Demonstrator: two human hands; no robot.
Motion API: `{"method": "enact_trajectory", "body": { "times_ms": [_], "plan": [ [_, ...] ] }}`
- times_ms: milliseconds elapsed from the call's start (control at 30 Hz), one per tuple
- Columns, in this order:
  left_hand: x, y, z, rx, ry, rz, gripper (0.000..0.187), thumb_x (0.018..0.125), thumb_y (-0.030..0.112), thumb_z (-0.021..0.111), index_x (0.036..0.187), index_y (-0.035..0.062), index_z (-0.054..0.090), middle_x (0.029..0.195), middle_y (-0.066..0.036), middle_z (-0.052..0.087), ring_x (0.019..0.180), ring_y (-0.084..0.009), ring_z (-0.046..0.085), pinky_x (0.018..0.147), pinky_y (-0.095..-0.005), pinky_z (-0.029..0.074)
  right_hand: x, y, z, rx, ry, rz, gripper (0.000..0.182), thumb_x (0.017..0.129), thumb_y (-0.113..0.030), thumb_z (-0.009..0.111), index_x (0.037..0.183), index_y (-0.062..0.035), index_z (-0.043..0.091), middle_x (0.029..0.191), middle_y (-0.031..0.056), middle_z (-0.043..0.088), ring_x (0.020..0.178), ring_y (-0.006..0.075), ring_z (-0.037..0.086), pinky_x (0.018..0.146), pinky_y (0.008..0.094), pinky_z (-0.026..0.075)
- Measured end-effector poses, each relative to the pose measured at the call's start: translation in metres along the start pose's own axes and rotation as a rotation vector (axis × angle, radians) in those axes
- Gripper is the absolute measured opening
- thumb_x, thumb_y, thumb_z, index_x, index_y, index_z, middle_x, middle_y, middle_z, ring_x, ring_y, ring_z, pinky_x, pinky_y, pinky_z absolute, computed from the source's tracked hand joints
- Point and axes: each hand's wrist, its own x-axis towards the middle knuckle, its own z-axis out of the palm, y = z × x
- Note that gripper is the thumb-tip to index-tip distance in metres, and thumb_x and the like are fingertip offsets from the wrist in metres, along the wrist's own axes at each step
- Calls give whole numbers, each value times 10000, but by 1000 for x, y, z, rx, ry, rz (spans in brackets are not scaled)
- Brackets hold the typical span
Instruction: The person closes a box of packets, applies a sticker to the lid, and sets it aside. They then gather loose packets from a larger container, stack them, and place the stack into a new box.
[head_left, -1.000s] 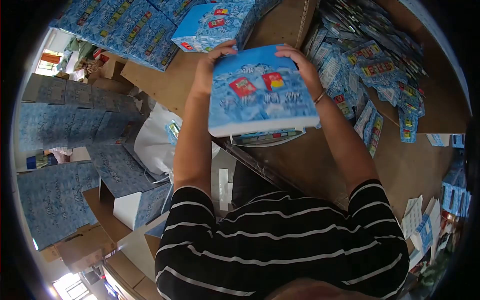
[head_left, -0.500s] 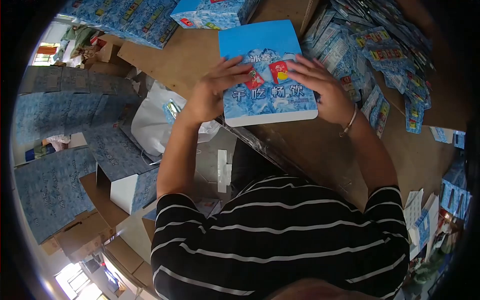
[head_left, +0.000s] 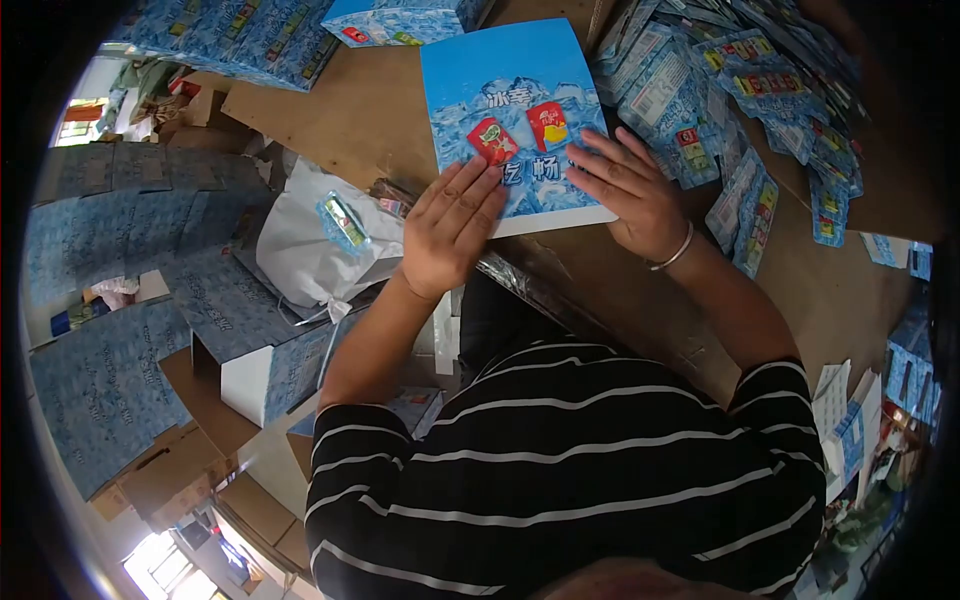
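Blue carton (head_left: 520,70) sits over the tabletop (head_left: 320,125), straight in front of the person, its printed face up and its white edge toward the body. What lies beneath it is hidden, so I cannot tell whether it rests directly on the wood, nor how deep it is.

The left hand (head_left: 455,222) lies flat on the near left corner, fingers straight and close together, covering part of the lettering. The right hand (head_left: 628,190) is at the near right edge, fingers slightly spread, the tips over the printed face and the palm beyond the side. Neither hand pinches anything that shows; the left thumb is hard to make out.

The carton looks like thin, smooth card: probably light, fairly stiff while flat, a little slippery, and easy to crease if pressed hard in the middle. It would likely be best held by its two side edges, or by opposite corners, with an even, gentle touch.

To the right, near the right hand, is a loose heap of packets (head_left: 690,148). Beyond the carton's far left corner stands a blue box (head_left: 400,22), and a white bag (head_left: 300,245) is left of the left forearm.
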Motion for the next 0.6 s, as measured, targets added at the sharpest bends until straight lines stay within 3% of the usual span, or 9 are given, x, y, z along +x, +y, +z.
{"method": "enact_trajectory", "body": {
  "times_ms": [67,133,267,333,600],
  "plan": [
    [-2,1,4,-17,49,-20,285,717,43,615,997,-11,612,1105,-153,595,1089,-295,551,908,-423,445,0,-2,1,28,32,1,462,680,-13,576,1141,-33,571,1284,108,494,1259,274,392,1051,457,245],
    [-3,2,5,-19,49,-34,280,738,76,619,1001,-21,610,1122,-167,583,1103,-305,539,926,-432,422,3,-11,-8,51,-41,88,453,740,-86,619,1187,-59,544,1295,58,485,1267,219,377,1057,440,238],
    [0,14,-7,-139,-34,-160,301,738,94,629,1013,-25,609,1143,-168,573,1111,-313,531,943,-439,399,5,-17,-17,54,-79,118,438,758,-160,645,1175,-61,553,1280,57,499,1258,217,388,1057,442,232],
    [0,13,-6,-143,-56,-184,331,728,113,645,1028,-22,607,1161,-168,562,1119,-319,523,956,-442,379,4,-17,-9,46,-1,123,448,761,-218,658,1170,-69,557,1285,53,493,1254,208,391,1058,441,226],
    [9,7,-6,-96,41,-124,344,686,86,672,1012,-10,618,1094,-157,601,1076,-318,555,908,-439,425,11,-15,-6,-77,125,72,367,731,-165,677,1081,-70,619,1173,54,578,1177,197,479,1046,438,257]
  ]
}}
